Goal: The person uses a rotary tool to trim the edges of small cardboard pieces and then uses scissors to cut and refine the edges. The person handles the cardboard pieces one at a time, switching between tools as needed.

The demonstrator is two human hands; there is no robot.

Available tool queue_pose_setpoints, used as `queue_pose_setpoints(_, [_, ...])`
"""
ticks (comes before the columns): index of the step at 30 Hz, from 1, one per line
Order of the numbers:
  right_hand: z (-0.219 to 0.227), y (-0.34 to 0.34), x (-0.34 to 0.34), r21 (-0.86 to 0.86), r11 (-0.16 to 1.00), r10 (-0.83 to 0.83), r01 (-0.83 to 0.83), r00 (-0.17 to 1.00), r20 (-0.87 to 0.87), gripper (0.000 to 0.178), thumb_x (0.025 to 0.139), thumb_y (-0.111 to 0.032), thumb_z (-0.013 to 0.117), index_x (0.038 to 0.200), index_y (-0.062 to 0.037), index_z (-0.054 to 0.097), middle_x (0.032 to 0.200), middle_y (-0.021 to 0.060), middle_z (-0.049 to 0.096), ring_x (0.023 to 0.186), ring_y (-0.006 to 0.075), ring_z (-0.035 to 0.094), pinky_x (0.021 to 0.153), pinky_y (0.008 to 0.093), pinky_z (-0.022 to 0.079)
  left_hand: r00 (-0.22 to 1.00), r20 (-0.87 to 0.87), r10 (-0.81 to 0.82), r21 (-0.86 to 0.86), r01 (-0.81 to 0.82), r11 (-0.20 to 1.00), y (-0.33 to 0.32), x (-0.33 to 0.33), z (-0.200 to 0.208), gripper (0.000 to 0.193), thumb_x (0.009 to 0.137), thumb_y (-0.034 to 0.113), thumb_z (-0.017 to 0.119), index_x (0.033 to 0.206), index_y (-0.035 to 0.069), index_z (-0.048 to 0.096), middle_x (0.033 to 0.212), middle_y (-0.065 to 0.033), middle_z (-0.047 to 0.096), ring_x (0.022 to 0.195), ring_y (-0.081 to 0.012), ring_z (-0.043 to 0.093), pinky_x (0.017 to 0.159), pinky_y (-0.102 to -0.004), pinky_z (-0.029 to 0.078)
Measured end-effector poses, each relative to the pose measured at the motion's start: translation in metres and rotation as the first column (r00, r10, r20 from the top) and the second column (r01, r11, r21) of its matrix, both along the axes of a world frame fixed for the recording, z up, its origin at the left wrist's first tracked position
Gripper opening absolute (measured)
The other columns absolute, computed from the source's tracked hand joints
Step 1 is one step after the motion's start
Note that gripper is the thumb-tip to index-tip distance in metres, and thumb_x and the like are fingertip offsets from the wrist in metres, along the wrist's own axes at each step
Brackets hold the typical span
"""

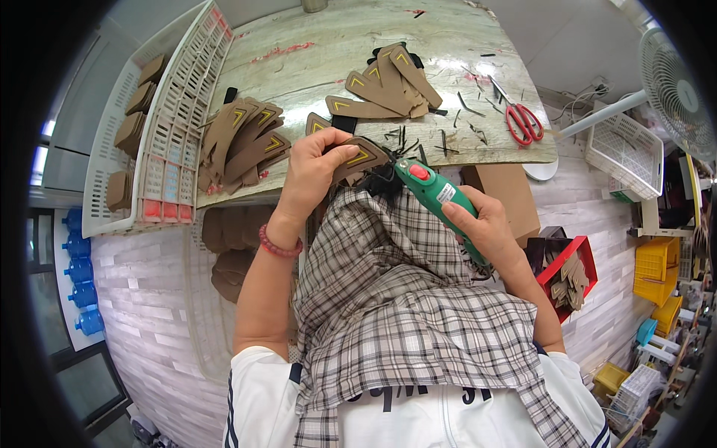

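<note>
My left hand (314, 164) pinches a flat brown strap piece (363, 158) with a yellow V mark at its end, just off the table's near edge. In my right hand (487, 222) is a green handheld electric cutter (427, 187) with a red button; its head meets the strap piece's edge. Black material beneath partly hides the cutting tip. Similar brown pieces lie in a fanned pile (243, 142) to the left and in another pile (392, 82) farther back. Thin black offcuts (467, 106) litter the tabletop right of that pile.
Red-handled scissors (524, 123) lie at the table's right edge. A white slatted crate (175, 112) with brown stacks stands left. A plaid cloth (418, 313) covers my lap. Right are a cardboard box (509, 196), a red bin (590, 257) of brown pieces and a fan (678, 93).
</note>
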State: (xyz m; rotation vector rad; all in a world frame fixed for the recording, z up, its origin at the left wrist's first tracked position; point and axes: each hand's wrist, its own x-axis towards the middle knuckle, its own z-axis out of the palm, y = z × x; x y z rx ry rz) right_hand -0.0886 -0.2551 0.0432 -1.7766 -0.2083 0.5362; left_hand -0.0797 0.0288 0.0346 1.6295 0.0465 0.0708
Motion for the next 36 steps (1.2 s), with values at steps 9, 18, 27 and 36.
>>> queue_pose_setpoints(9, [0.003, 0.006, -0.001, -0.022, 0.999, 0.042, -0.041, 0.999, 0.019, 0.035, 0.086, -0.032, 0.067, 0.102, -0.0006, 0.064, 0.066, 0.0009, 0.056, 0.053, 0.0049, 0.049, 0.048, 0.0223, 0.04, 0.981, -0.111, -0.162, 0.08, 0.171, 0.982, 0.01, 0.002, 0.003, 0.008, 0.084, 0.003, 0.063, 0.09, -0.003, 0.065, 0.081, 0.0009, 0.064, 0.072, -0.0033, 0.054, 0.067, -0.0185, 0.045])
queue_pose_setpoints(18, [0.003, 0.02, 0.005, -0.067, 0.998, 0.029, -0.02, 0.991, 0.131, 0.037, 0.086, -0.031, 0.068, 0.104, 0.0007, 0.063, 0.067, 0.0018, 0.056, 0.054, 0.0066, 0.051, 0.049, 0.0236, 0.041, 0.962, -0.167, -0.214, 0.22, 0.248, 0.943, 0.0, 0.007, 0.003, 0.01, 0.081, 0.006, 0.066, 0.087, -0.002, 0.066, 0.076, 0.0026, 0.062, 0.071, -0.0038, 0.052, 0.064, -0.0194, 0.043])
queue_pose_setpoints(27, [-0.005, 0.016, -0.008, -0.009, 0.99, -0.142, 0.142, 0.989, 0.045, 0.032, 0.087, -0.026, 0.067, 0.103, 0.0006, 0.064, 0.065, -0.0001, 0.055, 0.053, 0.0056, 0.049, 0.048, 0.023, 0.039, 0.8, -0.016, 0.6, -0.62, -0.478, 0.622, 0.036, 0.0, -0.018, 0.017, 0.086, 0.003, 0.054, 0.102, -0.004, 0.056, 0.094, -0.014, 0.065, 0.083, -0.0248, 0.065, 0.077, -0.0346, 0.054])
queue_pose_setpoints(36, [-0.017, 0.02, -0.019, -0.044, 0.991, -0.127, 0.129, 0.99, 0.056, 0.037, 0.086, -0.03, 0.069, 0.106, 0.0006, 0.063, 0.068, 0.0021, 0.056, 0.062, 0.0082, 0.05, 0.056, 0.0256, 0.042, 0.894, -0.413, 0.173, -0.806, -0.447, 0.388, -0.038, -0.042, -0.049, 0.013, 0.088, 0.009, 0.061, 0.099, 0.002, 0.06, 0.089, -0.0092, 0.066, 0.086, -0.0222, 0.063, 0.079, -0.0397, 0.051])
